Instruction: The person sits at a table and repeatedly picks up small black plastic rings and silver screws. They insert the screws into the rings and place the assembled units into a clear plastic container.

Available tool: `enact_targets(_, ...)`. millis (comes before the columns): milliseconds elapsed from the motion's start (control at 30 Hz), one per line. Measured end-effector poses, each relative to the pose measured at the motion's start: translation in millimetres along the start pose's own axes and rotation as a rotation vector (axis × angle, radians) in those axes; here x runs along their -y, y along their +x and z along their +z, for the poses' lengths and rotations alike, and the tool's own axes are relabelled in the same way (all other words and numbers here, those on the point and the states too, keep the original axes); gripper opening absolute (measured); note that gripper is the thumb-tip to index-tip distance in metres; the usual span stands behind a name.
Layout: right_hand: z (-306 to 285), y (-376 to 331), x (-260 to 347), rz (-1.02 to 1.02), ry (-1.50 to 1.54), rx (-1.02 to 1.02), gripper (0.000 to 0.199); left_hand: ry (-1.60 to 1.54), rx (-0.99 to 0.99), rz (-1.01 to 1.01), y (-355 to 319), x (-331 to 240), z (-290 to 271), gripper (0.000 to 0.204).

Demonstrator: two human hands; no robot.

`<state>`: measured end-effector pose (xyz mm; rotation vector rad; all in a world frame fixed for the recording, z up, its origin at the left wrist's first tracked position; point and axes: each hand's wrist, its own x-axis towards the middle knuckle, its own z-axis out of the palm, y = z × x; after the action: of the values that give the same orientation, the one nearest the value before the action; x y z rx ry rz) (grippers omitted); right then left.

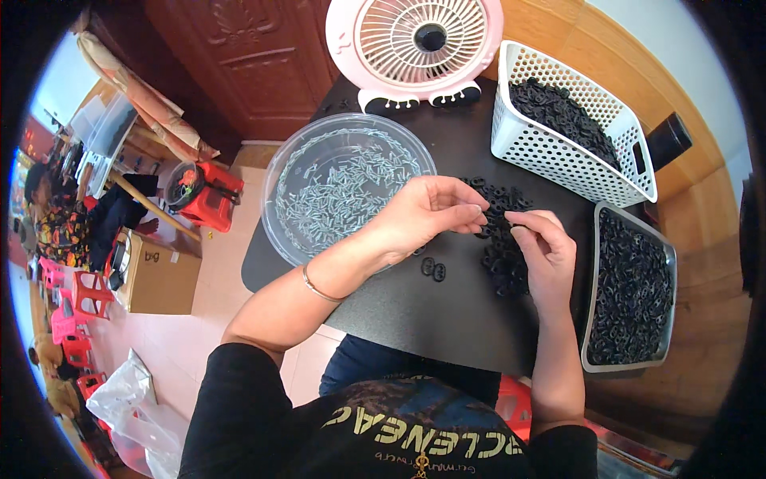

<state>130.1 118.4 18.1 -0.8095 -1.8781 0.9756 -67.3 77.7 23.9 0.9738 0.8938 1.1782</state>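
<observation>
Over the dark table, my left hand (439,209) is closed, thumb against fingers; whatever may be between them is too small to make out. Close to its right, my right hand (546,254) is also pinched, with a tiny dark bit perhaps at its fingertips. Below and between both hands lies a loose pile of small black oval pieces (504,267). Two similar black pieces (433,269) lie apart from it, nearer to me. Beside my left wrist, a round clear tub (275,227) holds many small pale grey pin-like parts (335,199).
A white perforated basket (550,144) of black pieces stands at the back right. Nearer on the right is a grey-rimmed tray (672,311) of black pieces. A pink fan (431,36) stands at the back. Stools, a cardboard box (163,275) and a person (60,211) are farther left.
</observation>
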Motion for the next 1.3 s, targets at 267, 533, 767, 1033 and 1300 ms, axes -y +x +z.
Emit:
enact_targets(267,15.9,3.6,3.9,0.037,0.061,0.023,0.012,0.128,-0.059,0.042,-12.2,-0.1,-6.2,0.012)
enact_targets(533,16.0,-11.1,4.1,-0.019,-0.087,-0.05,0.014,-0.018,0.042,0.163,-0.7,16.6,-9.9,0.009)
enact_targets(767,19.3,-14.7,0.1,0.019,-0.088,-0.019,0.011,-0.018,0.023,0.189,-3.5,23.9,-7.3,0.009)
enact_targets(1033,19.6,-13.9,7.9,-0.01,-0.126,0.044,0.012,-0.033,0.094,0.22,0.3,23.6,-9.5,0.016)
enact_targets(1300,22.0,-7.2,5.7,0.084,0.122,-0.024,0.01,0.099,0.009,0.091,-6.6,2.0,-2.0,0.011)
